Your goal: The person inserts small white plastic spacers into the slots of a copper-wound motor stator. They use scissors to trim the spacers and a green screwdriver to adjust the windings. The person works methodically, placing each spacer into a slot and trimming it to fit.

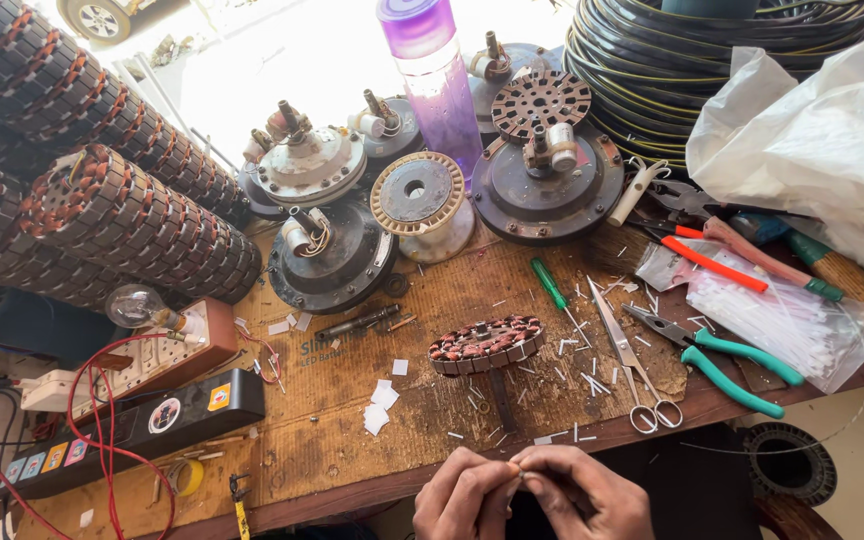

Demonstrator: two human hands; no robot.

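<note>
**Two bare hands at the bottom edge**

Only the hands of the person are visible. The left hand [464,495] and the right hand [584,495] are both bare: no gloves, no rings and no watch can be seen. No sleeve enters the picture, because the wrists are cut off by the lower edge. The knuckles and the finger joints show clear folds. The fingernails are short, as far as they can be seen.

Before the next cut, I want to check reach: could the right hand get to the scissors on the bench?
Probably yes. The scissors lie flat just beyond the right hand, handles toward the bench edge, with only small white scraps between. But both hands' fingers are pinched together on something small, so that would need letting go first.
</note>
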